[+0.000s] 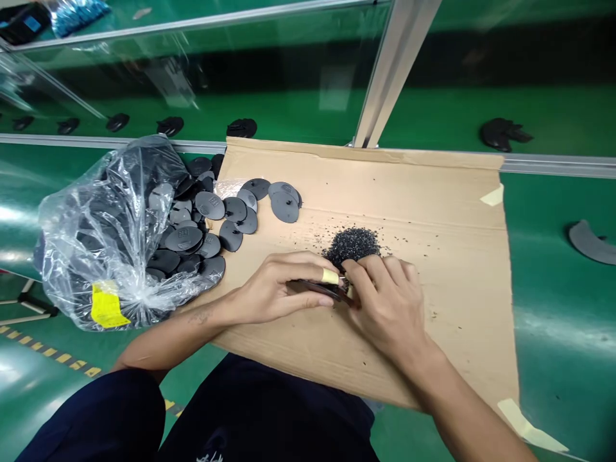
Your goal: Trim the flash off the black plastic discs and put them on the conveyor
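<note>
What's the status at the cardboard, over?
Left hand holding dark piece. Right hand curled at its end. Black bits heaped just beyond. Plastic bag off left.

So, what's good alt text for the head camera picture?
A person's left hand holds a dark flat piece above a cardboard sheet, the right hand at its edge, near a pile of black bits. To the left, dark discs lie in and beside a clear plastic bag with a yellow label.
</note>
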{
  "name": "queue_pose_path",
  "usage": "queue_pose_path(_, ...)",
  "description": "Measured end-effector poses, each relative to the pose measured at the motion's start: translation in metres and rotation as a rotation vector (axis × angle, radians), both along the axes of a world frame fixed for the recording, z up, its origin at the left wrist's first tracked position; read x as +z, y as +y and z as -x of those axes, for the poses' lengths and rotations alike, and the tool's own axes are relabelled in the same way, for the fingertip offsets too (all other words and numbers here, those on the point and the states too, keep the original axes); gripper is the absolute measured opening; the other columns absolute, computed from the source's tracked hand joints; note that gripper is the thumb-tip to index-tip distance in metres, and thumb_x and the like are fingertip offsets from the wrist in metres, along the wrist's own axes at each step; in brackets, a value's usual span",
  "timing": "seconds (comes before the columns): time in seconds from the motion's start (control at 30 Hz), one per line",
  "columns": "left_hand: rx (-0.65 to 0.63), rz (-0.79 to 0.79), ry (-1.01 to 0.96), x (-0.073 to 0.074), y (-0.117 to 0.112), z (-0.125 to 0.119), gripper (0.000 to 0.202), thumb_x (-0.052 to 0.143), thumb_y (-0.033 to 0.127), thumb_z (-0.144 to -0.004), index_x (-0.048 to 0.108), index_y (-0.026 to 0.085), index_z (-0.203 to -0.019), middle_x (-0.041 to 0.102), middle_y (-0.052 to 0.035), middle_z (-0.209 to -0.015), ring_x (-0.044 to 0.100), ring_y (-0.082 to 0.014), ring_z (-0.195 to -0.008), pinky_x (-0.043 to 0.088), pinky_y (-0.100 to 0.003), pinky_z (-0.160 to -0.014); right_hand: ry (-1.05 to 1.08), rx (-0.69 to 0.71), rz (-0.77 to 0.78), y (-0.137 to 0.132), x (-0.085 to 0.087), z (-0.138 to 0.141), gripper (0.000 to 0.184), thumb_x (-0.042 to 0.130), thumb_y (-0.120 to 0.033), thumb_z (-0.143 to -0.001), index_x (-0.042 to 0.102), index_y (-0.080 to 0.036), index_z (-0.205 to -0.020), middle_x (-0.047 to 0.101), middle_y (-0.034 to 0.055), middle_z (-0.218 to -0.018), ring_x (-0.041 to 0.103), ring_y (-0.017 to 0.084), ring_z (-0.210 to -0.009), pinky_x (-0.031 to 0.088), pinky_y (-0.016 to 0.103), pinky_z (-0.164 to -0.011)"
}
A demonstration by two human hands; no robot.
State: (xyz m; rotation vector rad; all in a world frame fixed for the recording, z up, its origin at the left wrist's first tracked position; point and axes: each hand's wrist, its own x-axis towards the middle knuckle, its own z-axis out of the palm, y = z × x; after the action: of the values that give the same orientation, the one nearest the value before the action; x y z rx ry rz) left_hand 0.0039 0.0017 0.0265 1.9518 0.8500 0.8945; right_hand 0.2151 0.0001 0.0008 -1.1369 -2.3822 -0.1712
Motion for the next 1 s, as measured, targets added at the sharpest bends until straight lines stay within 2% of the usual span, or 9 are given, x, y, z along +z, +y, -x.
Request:
queue_pose_path(0.1, -0.015, 0.070, 0.000, -0.003, -0.002, -0.003, 0.020, 0.073, 0.025, -0.088, 0.075, 0.014, -0.104, 0.076, -0.0119, -0.102, 0.072, -0.0193, -0.095, 0.059, -0.030, -0.085, 0.004, 0.032, 0.003, -0.002, 0.001, 0.002, 0.014, 0.053, -0.014, -0.091, 0.062, -0.017, -0.102, 0.061, 0.0065, -0.082, 0.044, 0.023, -0.079, 0.031, 0.036, -0.069)
queue_pose_path(0.23, -0.074, 0.154, -0.039, -0.005, -0.004, -0.005, 0.019, 0.074, 0.022, -0.087, 0.075, 0.014, -0.104, 0.077, -0.0096, -0.097, 0.072, -0.0175, -0.091, 0.058, -0.027, -0.084, 0.010, 0.040, 0.011, -0.002, 0.000, 0.001, 0.015, 0.049, -0.016, -0.096, 0.062, -0.017, -0.103, 0.061, 0.0070, -0.083, 0.044, 0.023, -0.078, 0.032, 0.036, -0.070)
queue_pose_path(0.33, -0.032, 0.142, -0.048, -0.004, -0.004, -0.006, 0.016, 0.073, 0.022, -0.087, 0.076, 0.015, -0.101, 0.078, -0.0089, -0.095, 0.073, -0.0170, -0.088, 0.059, -0.026, -0.082, 0.028, 0.050, 0.019, -0.001, 0.000, 0.001, 0.020, 0.049, -0.014, -0.094, 0.061, -0.017, -0.109, 0.063, 0.0079, -0.087, 0.047, 0.023, -0.082, 0.035, 0.037, -0.072)
queue_pose_path(0.57, 0.040, 0.062, -0.038, -0.002, 0.000, -0.002, 0.015, 0.074, 0.021, -0.087, 0.077, 0.014, -0.099, 0.078, -0.0089, -0.095, 0.074, -0.0161, -0.087, 0.060, -0.024, -0.082, 0.091, 0.024, -0.003, 0.003, -0.003, 0.002, 0.036, 0.057, -0.017, -0.089, 0.056, -0.018, -0.126, 0.066, 0.0128, -0.106, 0.053, 0.030, -0.105, 0.045, 0.045, -0.085)
queue_pose_path(0.67, 0.065, 0.007, -0.039, -0.002, 0.003, 0.001, 0.016, 0.074, 0.024, -0.087, 0.078, 0.014, -0.100, 0.077, -0.0097, -0.092, 0.073, -0.0159, -0.084, 0.061, -0.025, -0.078, 0.124, -0.038, 0.011, 0.005, -0.006, -0.003, 0.042, 0.059, -0.015, -0.088, 0.055, -0.019, -0.130, 0.065, 0.0148, -0.110, 0.054, 0.031, -0.102, 0.048, 0.047, -0.083)
queue_pose_path(0.77, 0.109, -0.048, -0.045, -0.002, 0.005, 0.003, 0.020, 0.075, 0.026, -0.086, 0.078, 0.014, -0.101, 0.076, -0.0095, -0.089, 0.072, -0.0147, -0.080, 0.060, -0.023, -0.073, 0.195, -0.083, 0.058, 0.007, -0.004, -0.010, 0.040, 0.061, -0.016, -0.089, 0.058, -0.020, -0.129, 0.066, 0.0129, -0.104, 0.056, 0.028, -0.091, 0.050, 0.043, -0.077)
queue_pose_path(0.9, 0.139, -0.088, -0.078, -0.007, 0.006, 0.005, 0.021, 0.077, 0.025, -0.085, 0.078, 0.013, -0.102, 0.076, -0.0096, -0.090, 0.071, -0.0138, -0.080, 0.059, -0.022, -0.074, 0.343, 0.007, 0.136, 0.007, 0.001, -0.014, 0.032, 0.065, -0.017, -0.088, 0.063, -0.020, -0.120, 0.067, 0.0084, -0.092, 0.059, 0.022, -0.080, 0.049, 0.036, -0.069)
queue_pose_path(1.0, 0.155, -0.102, -0.109, -0.011, 0.006, 0.006, 0.023, 0.079, 0.024, -0.083, 0.077, 0.013, -0.103, 0.077, -0.0096, -0.091, 0.071, -0.0135, -0.081, 0.059, -0.021, -0.076, 0.350, 0.082, 0.157, 0.006, 0.003, -0.013, 0.027, 0.064, -0.015, -0.089, 0.064, -0.018, -0.115, 0.067, 0.0085, -0.089, 0.060, 0.022, -0.078, 0.049, 0.035, -0.067)
